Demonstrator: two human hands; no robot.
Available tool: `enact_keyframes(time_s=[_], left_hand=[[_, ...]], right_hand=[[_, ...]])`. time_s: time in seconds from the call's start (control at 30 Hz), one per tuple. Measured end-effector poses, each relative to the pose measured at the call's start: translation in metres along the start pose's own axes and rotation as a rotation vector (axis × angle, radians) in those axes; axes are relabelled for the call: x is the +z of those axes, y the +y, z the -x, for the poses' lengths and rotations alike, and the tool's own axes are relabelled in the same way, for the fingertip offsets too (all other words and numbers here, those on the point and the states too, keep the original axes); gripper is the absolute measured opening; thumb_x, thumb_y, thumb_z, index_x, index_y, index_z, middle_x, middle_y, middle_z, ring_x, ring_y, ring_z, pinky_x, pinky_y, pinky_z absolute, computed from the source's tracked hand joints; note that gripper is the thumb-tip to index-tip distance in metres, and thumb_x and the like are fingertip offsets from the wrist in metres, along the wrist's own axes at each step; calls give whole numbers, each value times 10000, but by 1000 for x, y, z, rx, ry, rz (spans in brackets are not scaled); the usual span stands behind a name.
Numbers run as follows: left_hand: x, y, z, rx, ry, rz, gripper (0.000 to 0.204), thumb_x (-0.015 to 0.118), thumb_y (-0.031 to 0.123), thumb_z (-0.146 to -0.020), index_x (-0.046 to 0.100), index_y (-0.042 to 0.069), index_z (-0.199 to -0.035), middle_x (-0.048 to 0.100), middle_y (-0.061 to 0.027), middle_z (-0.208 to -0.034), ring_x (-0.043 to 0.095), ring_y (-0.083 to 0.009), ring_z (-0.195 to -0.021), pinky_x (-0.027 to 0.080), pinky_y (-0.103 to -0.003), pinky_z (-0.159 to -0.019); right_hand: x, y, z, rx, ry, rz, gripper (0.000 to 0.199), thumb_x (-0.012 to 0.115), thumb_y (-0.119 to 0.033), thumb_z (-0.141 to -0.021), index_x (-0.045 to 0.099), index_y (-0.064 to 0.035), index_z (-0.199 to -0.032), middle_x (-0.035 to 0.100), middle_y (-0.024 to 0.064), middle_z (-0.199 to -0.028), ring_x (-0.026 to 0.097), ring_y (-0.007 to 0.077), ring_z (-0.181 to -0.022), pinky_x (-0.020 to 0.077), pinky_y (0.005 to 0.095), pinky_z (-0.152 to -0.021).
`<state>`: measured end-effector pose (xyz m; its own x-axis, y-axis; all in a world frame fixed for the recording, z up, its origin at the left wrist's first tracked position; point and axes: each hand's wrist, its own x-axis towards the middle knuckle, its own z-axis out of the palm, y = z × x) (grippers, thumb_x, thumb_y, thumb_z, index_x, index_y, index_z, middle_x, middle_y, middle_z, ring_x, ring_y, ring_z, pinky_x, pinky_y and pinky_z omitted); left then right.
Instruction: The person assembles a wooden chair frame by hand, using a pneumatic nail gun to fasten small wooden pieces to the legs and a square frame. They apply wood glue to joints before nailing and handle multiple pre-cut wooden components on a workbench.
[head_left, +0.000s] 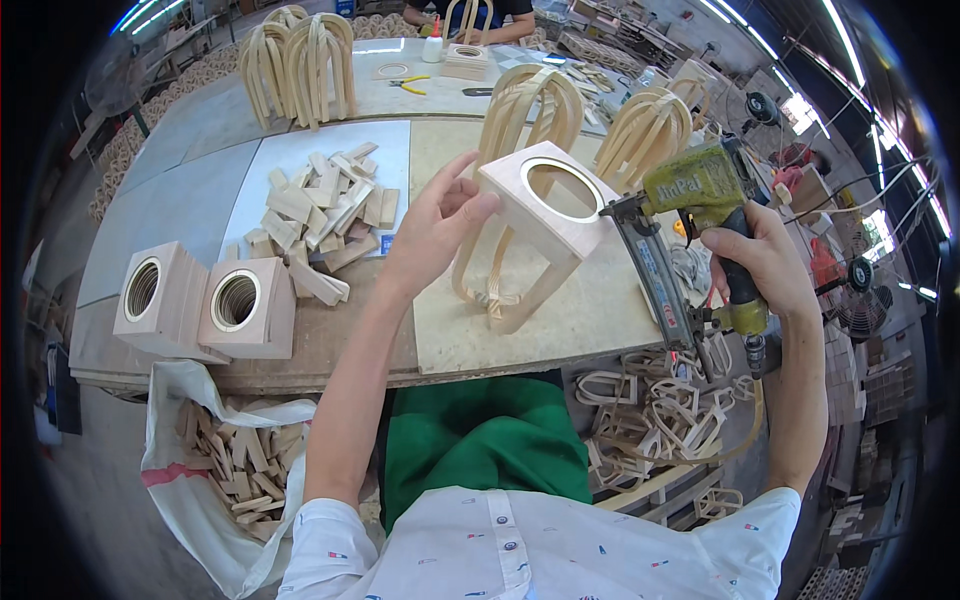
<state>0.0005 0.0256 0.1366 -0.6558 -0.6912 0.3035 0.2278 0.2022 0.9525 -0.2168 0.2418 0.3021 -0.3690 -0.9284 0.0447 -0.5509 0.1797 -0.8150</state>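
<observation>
"Where's the wooden frame (535, 212) on your side?"

"From my seat I have it over the tabletop (325, 335), toward the middle of the near edge, its square panel tilted, with the round hole facing up."

"And the hands?"

"My view puts the left hand (440, 225) at the panel's left corner. Thumb and index finger are apart; I can't tell whether they're clamped on the wood. The right hand (765, 260) has its fingers wrapped around the handle of a green nail gun (690, 190), whose nose sits at the panel's right corner. I can't tell if the two touch."

"What else do you get?"

"Two wooden boxes (185, 300) with round openings side by side at the tabletop's near left corner, and a pile of wood strips (325, 205) farther in from them. I see wooden hoops (325, 80) standing by the far left corner. Pliers (410, 90) with yellow handles lie near the far edge, close to a white bottle (433, 48), where another person (515, 28) is. Below the near edge, on the left, a white sack (205, 530) holds wood scraps (250, 465)."
</observation>
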Motion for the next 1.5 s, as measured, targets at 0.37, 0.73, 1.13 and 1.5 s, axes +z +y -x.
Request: enact_keyframes(time_s=[0.37, 0.73, 1.13, 1.5], left_hand=[[28, 1, 21, -22, -35, 153, 656, 616, 224, -942, 296, 79, -1496, 588, -49, -1059, 553, -120, -958, 438, -276, -892], [36, 0, 23, -3, -95, 261, 634, 660, 86, -896, 377, 91, -1464, 587, -15, -971, 559, -81, -850, 475, -248, -789], [38, 3, 31, -9, -89, 132, 650, 648, 26, -879, 375, 99, -1464, 634, -45, -957, 605, -102, -858, 515, -282, -827], [42, 6, 31, -22, -90, 117, 661, 665, 17, -867, 379, 79, -1460, 620, -35, -913, 607, -105, -842, 508, -275, -813]], right_hand=[[-4, 5, 10, 63, 17, -5, 248, 665, -140, -834, 556, 25, -983, 563, 38, -627, 534, 99, -479, 427, 254, -459], [-9, 1, 14, 34, -11, 37, 231, 672, -138, -829, 579, 35, -951, 567, 35, -612, 537, 88, -486, 415, 242, -455], [20, -41, -4, -158, -204, 76, 210, 668, -165, -840, 618, 35, -879, 568, 45, -576, 533, 86, -455, 403, 243, -443], [23, -46, -8, -170, -228, 163, 220, 667, -175, -854, 616, 36, -889, 573, 43, -579, 541, 85, -458, 398, 243, -438]])
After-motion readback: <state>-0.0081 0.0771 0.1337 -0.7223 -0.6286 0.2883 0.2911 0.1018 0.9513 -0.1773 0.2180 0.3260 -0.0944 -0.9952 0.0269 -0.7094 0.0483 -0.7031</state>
